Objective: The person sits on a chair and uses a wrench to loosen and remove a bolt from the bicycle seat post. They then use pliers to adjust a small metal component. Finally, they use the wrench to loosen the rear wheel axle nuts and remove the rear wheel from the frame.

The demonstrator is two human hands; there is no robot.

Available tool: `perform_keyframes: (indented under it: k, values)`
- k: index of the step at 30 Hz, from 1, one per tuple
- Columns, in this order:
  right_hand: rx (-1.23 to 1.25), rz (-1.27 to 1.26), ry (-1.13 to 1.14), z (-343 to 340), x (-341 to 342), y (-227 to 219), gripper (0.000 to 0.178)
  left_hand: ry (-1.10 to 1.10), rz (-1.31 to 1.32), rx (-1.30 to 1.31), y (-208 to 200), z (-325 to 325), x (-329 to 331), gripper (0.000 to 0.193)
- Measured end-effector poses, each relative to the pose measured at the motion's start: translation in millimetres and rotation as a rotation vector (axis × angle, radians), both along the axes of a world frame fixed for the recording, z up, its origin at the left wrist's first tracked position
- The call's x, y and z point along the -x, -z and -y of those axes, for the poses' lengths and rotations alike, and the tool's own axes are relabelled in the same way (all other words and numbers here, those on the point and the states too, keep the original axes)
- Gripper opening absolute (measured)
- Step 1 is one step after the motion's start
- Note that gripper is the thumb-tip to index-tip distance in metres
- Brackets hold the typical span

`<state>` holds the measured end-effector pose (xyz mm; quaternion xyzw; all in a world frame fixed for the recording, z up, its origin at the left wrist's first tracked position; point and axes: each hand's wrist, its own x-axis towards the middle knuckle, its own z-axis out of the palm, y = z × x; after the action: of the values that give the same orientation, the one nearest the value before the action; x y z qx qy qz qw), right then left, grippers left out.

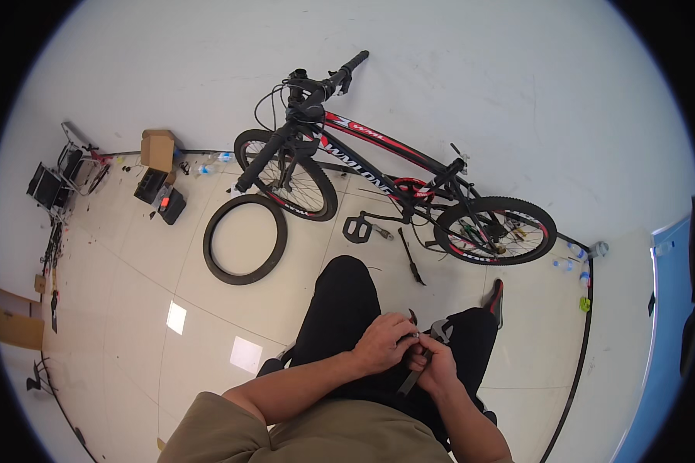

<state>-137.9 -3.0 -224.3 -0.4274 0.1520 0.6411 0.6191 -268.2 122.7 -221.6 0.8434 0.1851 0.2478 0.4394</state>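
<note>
Over dark trousers [344,297], pinches small silver part [416,335] at meeting fingertips of left hand [383,341] and right hand [441,366], with fingers of both curled nearly closed. Holds grey adjustable wrench [441,332] by handle in right hand. Cannot make out exact split of grip between hands. On tiled floor [131,324] beyond, note loose black bicycle tyre [279,245] beside mountain bike [369,174] standing by white wall [479,85].

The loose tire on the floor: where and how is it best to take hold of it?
Probably grip the tire by its near edge, coming from the near left, with fingers hooked through the middle. It is an open ring that appears to lie flat, and its far right side is nearer the bicycle's front wheel.
</note>
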Motion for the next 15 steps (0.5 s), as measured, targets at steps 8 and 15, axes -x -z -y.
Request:
perform_keyframes:
  k: [8,15]
  values:
    - [-0.008,0.03,0.029,2,-2,-6,0.013,0.019,0.025,0.073,-3,1,-7,0.019]
    - [-0.113,0.068,0.058,-3,3,-15,0.011,0.012,0.067,0.276,-6,-3,-5,0.014]
